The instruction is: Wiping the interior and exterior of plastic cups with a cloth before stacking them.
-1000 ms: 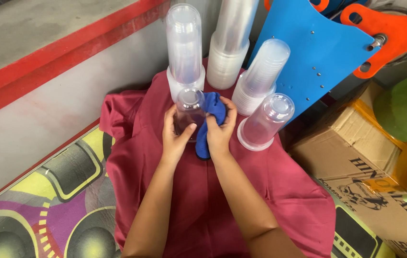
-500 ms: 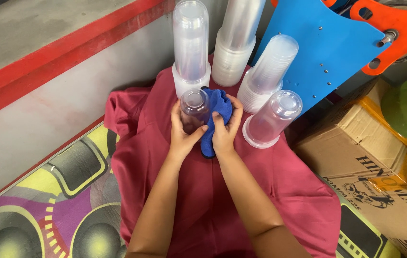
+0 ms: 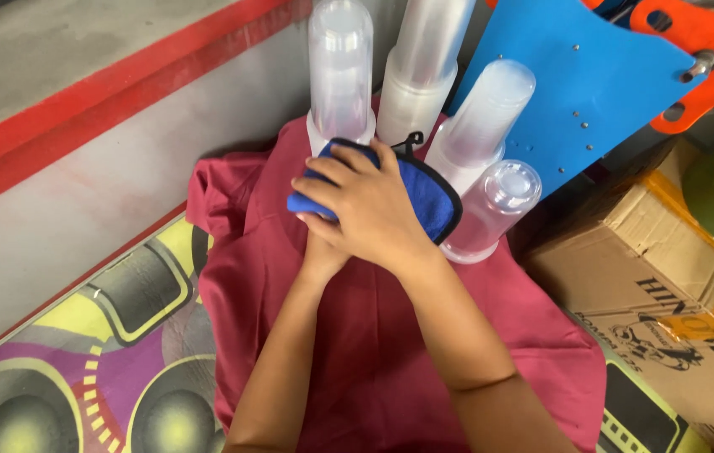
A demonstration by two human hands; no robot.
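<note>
The left hand (image 3: 323,252) sits mostly hidden beneath the right one; its fingers cannot be made out, so whether they are closed around anything is impossible to tell. Any cup it may be gripping is fully covered. The right hand (image 3: 365,210) lies on top, fingers spread and pressed down onto a blue cloth (image 3: 424,195) with a dark edge, which drapes over whatever sits between the hands.

To wipe well here, it seems best to keep the lower hand steady and let the cloth wrap the whole surface, pressing lightly, since thin clear plastic likely dents easily.

All this happens above a maroon cloth (image 3: 390,352) spread on the floor. Behind it stand stacks of clear plastic cups (image 3: 340,67), and a single upturned cup (image 3: 495,210) rests just right of the hands. A patterned mat (image 3: 80,369) lies to the left, a blue panel (image 3: 575,92) and cardboard boxes (image 3: 642,294) to the right.
</note>
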